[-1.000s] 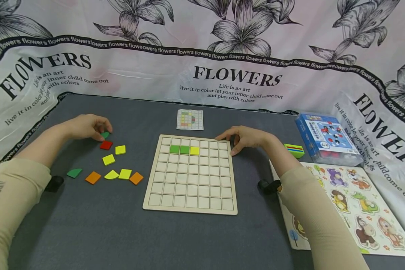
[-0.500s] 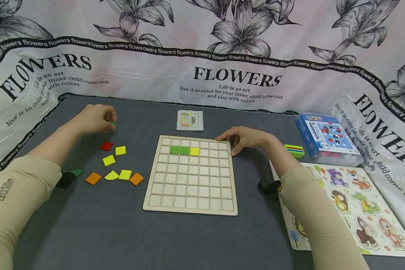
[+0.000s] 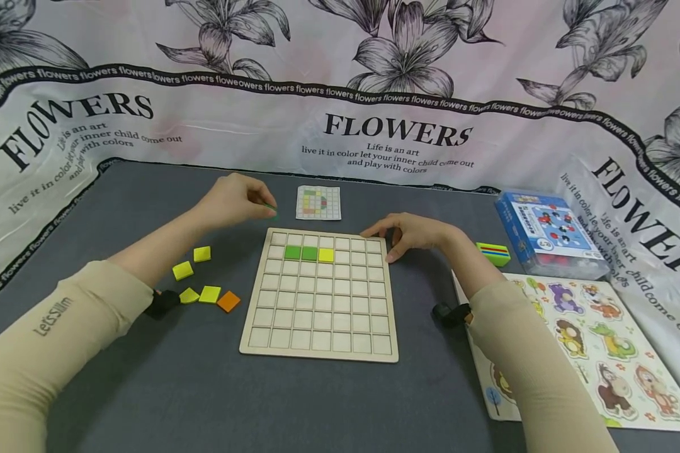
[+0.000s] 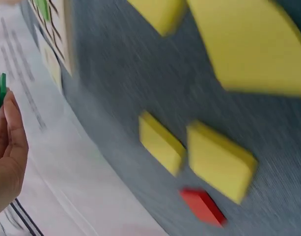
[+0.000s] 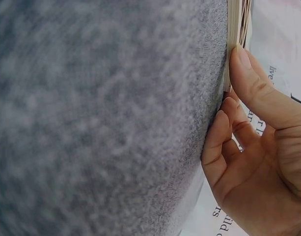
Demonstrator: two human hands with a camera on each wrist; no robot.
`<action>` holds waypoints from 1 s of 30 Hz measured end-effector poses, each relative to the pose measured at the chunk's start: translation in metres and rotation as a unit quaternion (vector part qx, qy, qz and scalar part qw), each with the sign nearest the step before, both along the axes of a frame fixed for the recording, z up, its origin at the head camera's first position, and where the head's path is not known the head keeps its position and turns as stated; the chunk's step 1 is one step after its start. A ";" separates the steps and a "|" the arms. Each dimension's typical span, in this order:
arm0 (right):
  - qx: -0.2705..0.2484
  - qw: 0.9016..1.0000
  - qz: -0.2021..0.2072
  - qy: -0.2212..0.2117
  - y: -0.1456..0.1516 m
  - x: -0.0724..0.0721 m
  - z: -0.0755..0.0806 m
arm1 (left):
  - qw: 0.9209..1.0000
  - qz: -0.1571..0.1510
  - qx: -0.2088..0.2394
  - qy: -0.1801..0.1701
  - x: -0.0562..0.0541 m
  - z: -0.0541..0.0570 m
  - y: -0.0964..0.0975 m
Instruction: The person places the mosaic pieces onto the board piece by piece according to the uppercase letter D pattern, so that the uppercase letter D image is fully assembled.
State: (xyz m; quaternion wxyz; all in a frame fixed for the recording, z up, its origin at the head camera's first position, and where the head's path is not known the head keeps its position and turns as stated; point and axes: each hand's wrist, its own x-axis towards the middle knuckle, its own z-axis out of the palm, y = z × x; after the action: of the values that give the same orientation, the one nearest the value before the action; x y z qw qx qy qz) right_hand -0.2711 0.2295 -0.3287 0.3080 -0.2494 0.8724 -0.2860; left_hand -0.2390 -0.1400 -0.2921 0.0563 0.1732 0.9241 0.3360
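**Left hand (image 3: 235, 200) pinching a green tile (image 4: 1, 94), right hand (image 3: 416, 231) holding the board (image 3: 321, 319) by one corner**

So the tile's at the fingertips, just off the board's far left corner, left of a small card (image 3: 318, 202). It's all on dark grey cloth (image 3: 317, 409), with a white flower-print sheet (image 3: 232, 135) behind. That sheet does the talking: big "FLOWERS", then "Life is an art live it in color let your inner child come out and play with colors", plus "flowers" over and over on a black band (image 3: 294, 86). Left sleeve (image 3: 90, 314) reads "LetsSlim". The blue box (image 3: 552, 226) off to the right has a label too small to read.
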 end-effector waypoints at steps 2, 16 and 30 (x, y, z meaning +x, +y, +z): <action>0.006 1.000 -0.005 0.004 0.000 0.000 0.001 | 1.000 -0.010 0.016 -0.011 0.003 -0.001 0.011; -0.006 1.000 -0.003 -0.001 0.000 -0.001 -0.001 | 0.987 -0.053 0.099 -0.116 0.017 -0.012 0.071; 0.000 1.000 -0.009 0.000 0.000 0.002 -0.001 | 0.986 -0.132 0.060 -0.084 0.026 -0.027 0.107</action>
State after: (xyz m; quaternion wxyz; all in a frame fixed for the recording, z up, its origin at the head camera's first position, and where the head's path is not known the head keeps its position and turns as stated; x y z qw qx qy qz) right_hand -0.2694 0.2292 -0.3293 0.3056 -0.2413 0.8746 -0.2888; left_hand -0.2134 -0.0327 -0.3189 0.1671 0.2682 0.8630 0.3942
